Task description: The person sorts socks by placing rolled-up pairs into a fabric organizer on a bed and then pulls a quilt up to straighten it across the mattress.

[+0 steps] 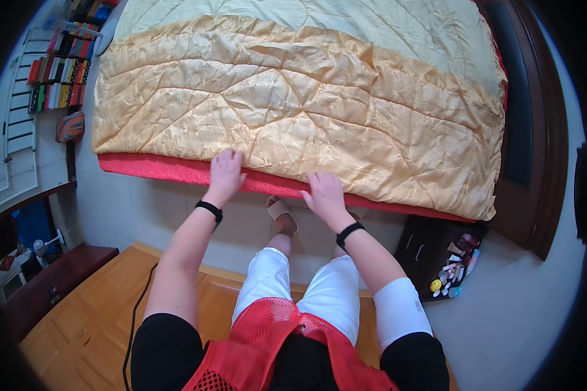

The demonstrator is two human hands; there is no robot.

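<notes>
A shiny gold quilt (195,111) with stitched lines lies across the near part of the bed, over a paler cream cover (411,42). Along its front edge a strip of red bedding (156,167) shows. My left hand (227,174) is at the quilt's near edge left of the middle, fingers bent over the edge and thumb to the right. Farther right, my right hand (326,195) grips the same edge, its fingers curled and its thumb pointing left. The fingertips of both hands are partly hidden.
A dark cabinet (414,244) with small bottles (463,257) on top stands at the right, near a dark wooden bed frame (535,130). Books (59,81) and an orange-grey bag (70,128) are at the left. Behind me is a wooden surface (91,313) with a black cable (137,313).
</notes>
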